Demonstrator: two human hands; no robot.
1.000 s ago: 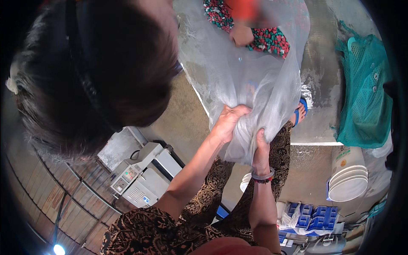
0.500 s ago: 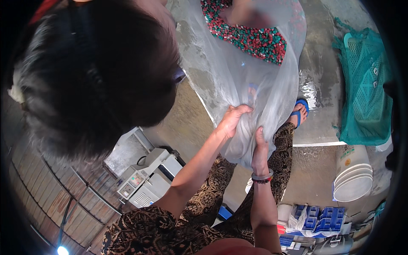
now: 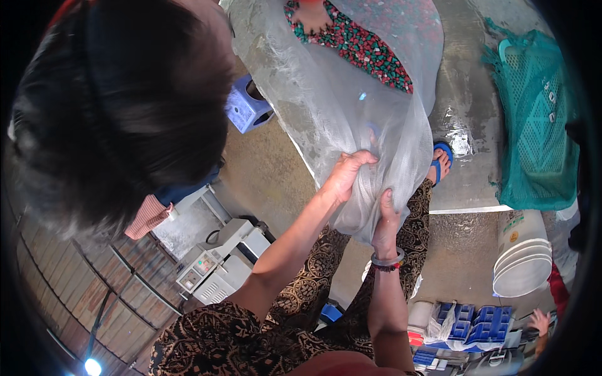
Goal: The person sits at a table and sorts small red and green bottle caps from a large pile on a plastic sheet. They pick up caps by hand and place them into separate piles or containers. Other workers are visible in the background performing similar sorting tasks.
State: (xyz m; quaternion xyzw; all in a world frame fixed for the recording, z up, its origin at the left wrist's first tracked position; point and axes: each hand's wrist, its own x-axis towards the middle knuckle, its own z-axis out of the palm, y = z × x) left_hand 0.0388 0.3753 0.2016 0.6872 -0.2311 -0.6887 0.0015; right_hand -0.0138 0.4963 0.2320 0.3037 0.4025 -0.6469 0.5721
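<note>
A large sheer white mesh cloth (image 3: 338, 81) stretches up and away from my hands. Its near edge is gathered in both of them. My left hand (image 3: 347, 174) is closed on the cloth, thumb pointing right. On the right side of the gathered edge, my right hand (image 3: 386, 216) grips the mesh with its thumb up; a bangle circles that wrist. Small red, green and white pebble-like pieces (image 3: 376, 57) lie in the far part of the cloth. Among them a co-worker's hand (image 3: 311, 17) rests with its fingers spread.
A co-worker's head (image 3: 119, 119) fills the upper left. Beyond it stands a blue plastic stool (image 3: 248, 103). To the right are a basket in green netting (image 3: 539, 125) and stacked white buckets (image 3: 522, 269). A grey machine (image 3: 219, 263) stands at left, blue trays (image 3: 489, 323) at lower right.
The co-worker's head has moved left, uncovering the blue stool. Their blurred hand now lies farther left on the pieces. Another person's hand has appeared at lower right. My hands keep their hold.
</note>
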